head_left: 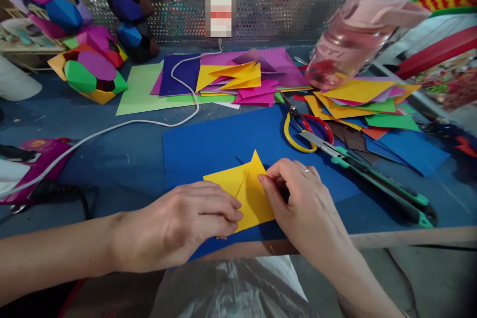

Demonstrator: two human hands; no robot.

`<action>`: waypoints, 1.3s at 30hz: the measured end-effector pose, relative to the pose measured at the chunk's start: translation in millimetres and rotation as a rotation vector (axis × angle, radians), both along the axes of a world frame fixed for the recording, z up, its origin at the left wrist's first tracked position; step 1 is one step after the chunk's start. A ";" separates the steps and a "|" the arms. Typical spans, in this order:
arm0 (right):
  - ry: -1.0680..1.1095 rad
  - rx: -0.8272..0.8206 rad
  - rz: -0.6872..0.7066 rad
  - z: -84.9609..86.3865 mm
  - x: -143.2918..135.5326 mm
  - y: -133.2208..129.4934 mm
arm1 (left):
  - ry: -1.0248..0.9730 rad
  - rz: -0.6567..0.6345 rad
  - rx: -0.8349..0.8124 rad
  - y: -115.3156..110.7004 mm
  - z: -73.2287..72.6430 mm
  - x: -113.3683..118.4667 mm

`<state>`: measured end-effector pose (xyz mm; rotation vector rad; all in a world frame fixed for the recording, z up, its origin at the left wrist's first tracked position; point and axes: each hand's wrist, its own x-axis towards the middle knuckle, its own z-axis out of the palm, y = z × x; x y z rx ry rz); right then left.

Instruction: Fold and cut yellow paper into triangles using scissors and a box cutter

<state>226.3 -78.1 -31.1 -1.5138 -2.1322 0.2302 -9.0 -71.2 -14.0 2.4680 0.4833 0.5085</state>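
A yellow piece of folded paper [257,198] lies over a blue sheet [208,149] near the table's front edge. One pointed flap stands up at its top right corner, and a slanting fold line shows in the middle. My left hand [186,216] rests on the left part of the paper, its fingers bent together and pressing on the surface; part of the paper is hidden beneath it. With thumb and forefinger, my right hand [301,198] pinches the right edge just below the point. A ring [306,170] is on that hand.
Scissors [307,131] and a green utility knife [372,179], blade out, lie right of the paper. Coloured paper pieces [365,102] are piled behind them, near a pink bottle [352,39]. A white cable [130,121] crosses the table. Faceted paper shapes [93,72] stand back left.
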 end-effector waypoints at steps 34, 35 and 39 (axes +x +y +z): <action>0.052 0.081 -0.112 0.3 3.2 -3.4 | 0.118 0.375 -0.178 11.5 9.0 8.5; 0.041 0.076 -0.113 -0.6 2.9 -2.9 | 0.122 0.371 -0.175 11.4 8.6 8.1; 0.000 0.093 -0.129 -1.3 0.8 -0.7 | 0.118 0.375 -0.140 10.0 6.6 6.6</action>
